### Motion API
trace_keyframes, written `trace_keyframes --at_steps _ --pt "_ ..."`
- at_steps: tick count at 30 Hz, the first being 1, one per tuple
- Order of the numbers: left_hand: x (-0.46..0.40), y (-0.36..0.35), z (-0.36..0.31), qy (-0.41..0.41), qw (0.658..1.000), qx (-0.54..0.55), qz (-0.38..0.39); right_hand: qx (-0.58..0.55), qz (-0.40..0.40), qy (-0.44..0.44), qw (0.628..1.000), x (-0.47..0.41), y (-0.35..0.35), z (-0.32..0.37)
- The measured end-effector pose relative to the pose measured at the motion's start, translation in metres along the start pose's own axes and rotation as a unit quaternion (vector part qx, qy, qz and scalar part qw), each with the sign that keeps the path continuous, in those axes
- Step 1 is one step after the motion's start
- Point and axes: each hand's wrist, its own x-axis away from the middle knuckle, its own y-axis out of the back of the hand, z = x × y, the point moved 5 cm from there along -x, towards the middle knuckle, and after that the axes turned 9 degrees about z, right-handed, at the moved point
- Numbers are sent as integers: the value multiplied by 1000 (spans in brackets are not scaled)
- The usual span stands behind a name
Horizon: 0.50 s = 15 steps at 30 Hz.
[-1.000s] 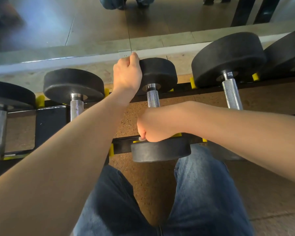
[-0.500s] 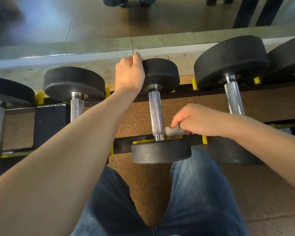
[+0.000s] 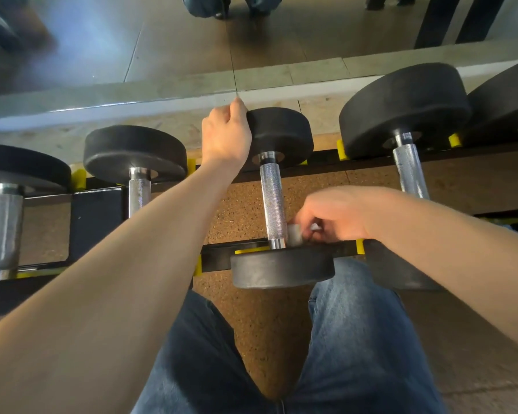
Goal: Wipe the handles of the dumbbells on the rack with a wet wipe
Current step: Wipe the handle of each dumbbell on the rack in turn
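A person crouched at a gym rack (image 3: 296, 165) works on the small centre dumbbell (image 3: 277, 258), one of a row resting across the rack's two rails. Its knurled handle (image 3: 272, 201) runs front-to-back, far weight plate toward the mirror, near plate toward the knees. The right hand (image 3: 335, 216) sits just right of the handle's near end, w/ fingers curled round a bunched grey wet wipe (image 3: 295, 234). The wipe lies just beside the bar, right above the collar; whether it touches the metal can't be told, as the hand is motion-blurred. The left hand (image 3: 226, 135), arm stretched fwd, is cupped over the left edge of the far plate, fingers wrapped behind it, apparently steadying the weight.

Judgement: the right hand is far nearer the handle, and most of the bar lies away from it toward the far plate, so a wiping stroke would run along that axis. Neighbouring dumbbells left (image 3: 139, 177) and right (image 3: 408, 171) lie parallel, handles bare; whether already wiped can't be told.
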Motion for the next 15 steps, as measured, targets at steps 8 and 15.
trace_keyframes --at_steps 8,15 --pt "2 3 -4 1 1000 -14 -4 373 -66 294 878 32 -46 61" --pt "2 3 -5 13 1000 -12 -13 678 -38 168 715 2 -83 57"
